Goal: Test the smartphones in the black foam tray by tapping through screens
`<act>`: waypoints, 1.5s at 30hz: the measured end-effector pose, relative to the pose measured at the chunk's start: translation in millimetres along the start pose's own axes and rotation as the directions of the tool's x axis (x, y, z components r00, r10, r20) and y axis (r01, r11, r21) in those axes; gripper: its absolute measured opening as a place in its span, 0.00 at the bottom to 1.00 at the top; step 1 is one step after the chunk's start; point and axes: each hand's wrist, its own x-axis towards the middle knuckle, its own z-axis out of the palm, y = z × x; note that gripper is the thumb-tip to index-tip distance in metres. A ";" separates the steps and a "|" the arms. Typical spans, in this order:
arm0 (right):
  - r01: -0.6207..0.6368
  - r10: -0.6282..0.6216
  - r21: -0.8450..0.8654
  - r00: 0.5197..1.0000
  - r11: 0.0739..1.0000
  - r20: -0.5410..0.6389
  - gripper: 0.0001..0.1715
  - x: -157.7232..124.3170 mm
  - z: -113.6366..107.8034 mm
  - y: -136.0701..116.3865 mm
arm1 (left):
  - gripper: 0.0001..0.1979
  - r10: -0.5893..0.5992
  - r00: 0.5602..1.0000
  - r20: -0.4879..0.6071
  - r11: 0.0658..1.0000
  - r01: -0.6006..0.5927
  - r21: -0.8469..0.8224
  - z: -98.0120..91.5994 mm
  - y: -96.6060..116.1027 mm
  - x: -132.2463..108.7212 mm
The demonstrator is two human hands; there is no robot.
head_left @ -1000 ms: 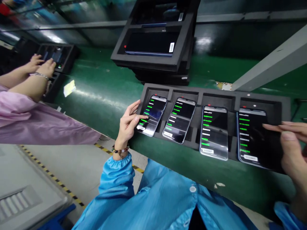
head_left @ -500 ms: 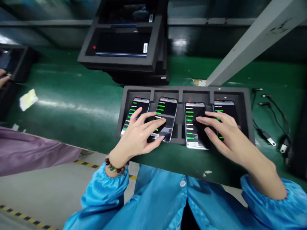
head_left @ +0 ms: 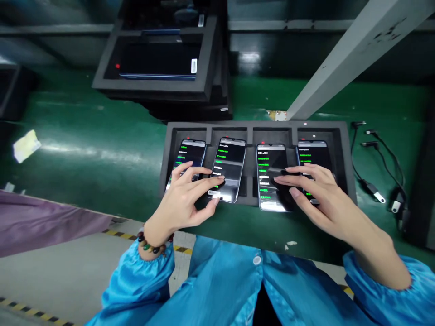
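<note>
Several lit smartphones lie in the compartments of a dark foam tray [head_left: 272, 124], their black screens listing green and white text lines. My left hand [head_left: 185, 194] is open, fingers spread. Its fingertips rest at the screen of the second smartphone [head_left: 233, 156], while the palm side partly covers the leftmost smartphone [head_left: 190, 151]. Open as well, my right hand [head_left: 319, 194] reaches with its fingertips to the third smartphone [head_left: 270, 158] and hides much of the rightmost smartphone [head_left: 312, 147]. Neither hand grasps anything.
Behind the tray stands a stack of foam trays [head_left: 204, 90] holding dark phones. A grey post [head_left: 326, 63] slants up at the back right. Short cables [head_left: 370, 188] lie to the right, a paper scrap [head_left: 26, 146] to the left. A mauve sleeve [head_left: 50, 222] shows at lower left.
Both hands have slid slightly lower on the screens, and the left fingers have shifted toward the second phone's lower left. The view has moved a little right; the co-worker's hand has left the frame.
</note>
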 end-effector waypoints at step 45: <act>-0.033 0.033 -0.005 0.997 0.999 -0.075 0.23 14.6 6.4 14.3 | 0.26 -0.126 0.988 0.084 0.992 0.126 0.005 -7.4 -7.8 14.6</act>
